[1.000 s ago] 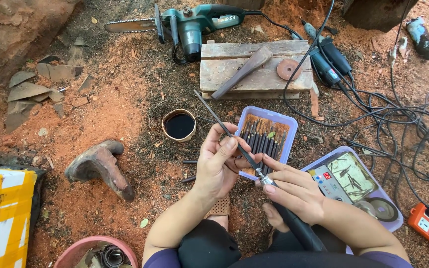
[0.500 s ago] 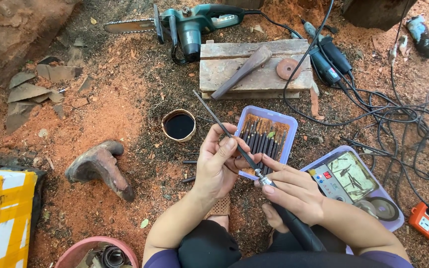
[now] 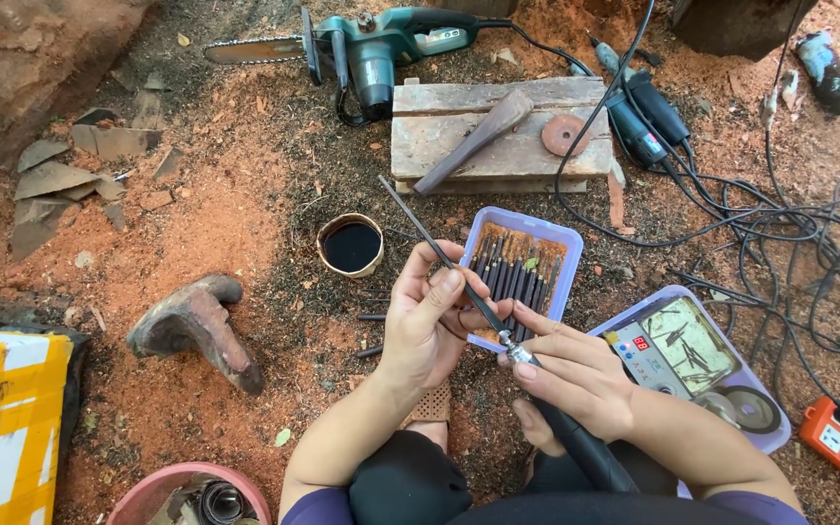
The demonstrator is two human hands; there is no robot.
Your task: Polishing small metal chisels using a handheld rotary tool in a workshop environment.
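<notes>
Steel rod [image 3: 430,235] in left hand [image 3: 427,326], lilac tray [image 3: 520,272]

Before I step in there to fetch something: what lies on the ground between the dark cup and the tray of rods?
In the head view, bare sawdust-strewn dirt lies between the dark cup and the tray of rods; only the long thin rod passes above that gap.
</notes>
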